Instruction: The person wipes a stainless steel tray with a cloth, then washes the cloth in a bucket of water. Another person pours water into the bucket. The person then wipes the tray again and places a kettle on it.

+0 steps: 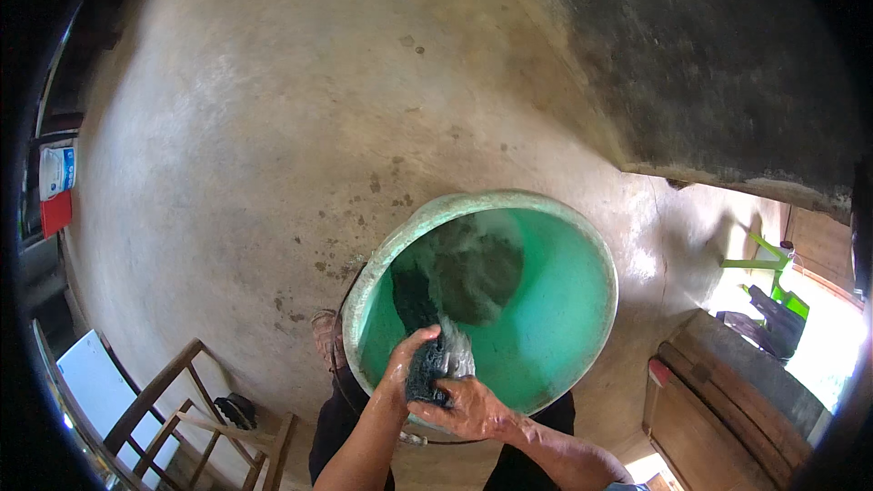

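A large green plastic bucket (573, 300) stands between the person's legs, with cloudy water (470, 266) at its bottom. Over its near rim, a wet dark cloth (416, 300) is bunched between both hands, one end hanging down inside the bucket. My left hand (412, 348) grips the upper part of the cloth. Lower down, my right hand (464, 406) is closed round the bunched end. A whitish, shiny streak, perhaps water, shows beside the cloth; what it is cannot be told for certain.
A wooden chair frame (160, 382) stands at lower left beside a dark shoe (237, 410). A brown wooden cabinet (723, 409) is at lower right, near a bright green plastic object (777, 266). The concrete floor (307, 116) has damp spots. A dark surface (709, 68) fills the upper right.
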Action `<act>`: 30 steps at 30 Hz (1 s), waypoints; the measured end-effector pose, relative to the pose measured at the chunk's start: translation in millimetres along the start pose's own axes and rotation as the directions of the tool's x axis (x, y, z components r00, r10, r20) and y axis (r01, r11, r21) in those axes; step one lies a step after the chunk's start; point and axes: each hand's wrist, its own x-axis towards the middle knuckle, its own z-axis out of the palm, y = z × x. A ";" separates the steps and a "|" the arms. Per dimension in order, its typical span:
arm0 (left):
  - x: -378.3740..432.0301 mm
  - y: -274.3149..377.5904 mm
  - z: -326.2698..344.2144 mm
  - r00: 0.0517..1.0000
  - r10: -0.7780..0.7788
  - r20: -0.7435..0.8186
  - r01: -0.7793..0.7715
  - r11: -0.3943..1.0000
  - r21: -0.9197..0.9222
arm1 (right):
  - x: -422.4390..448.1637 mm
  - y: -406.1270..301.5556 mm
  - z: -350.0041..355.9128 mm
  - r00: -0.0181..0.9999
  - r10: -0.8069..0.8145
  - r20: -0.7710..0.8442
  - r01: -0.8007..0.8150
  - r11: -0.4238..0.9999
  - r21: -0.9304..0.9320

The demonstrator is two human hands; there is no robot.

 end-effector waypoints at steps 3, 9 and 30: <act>44.5 -29.7 -61.8 0.975 0.198 -0.100 -0.182 0.972 0.149 | 20.3 -19.9 -6.7 0.988 0.115 -0.102 -0.134 0.968 -0.210; 38.7 -47.3 -30.0 0.908 0.262 -0.326 -0.277 0.961 0.000 | 103.8 50.4 -16.9 0.851 0.044 -0.524 -0.193 0.953 -0.234; -9.6 -22.9 17.3 0.989 0.084 -0.119 -0.064 0.985 0.160 | 80.7 51.0 -48.2 0.796 -0.348 -0.495 0.086 0.875 -0.476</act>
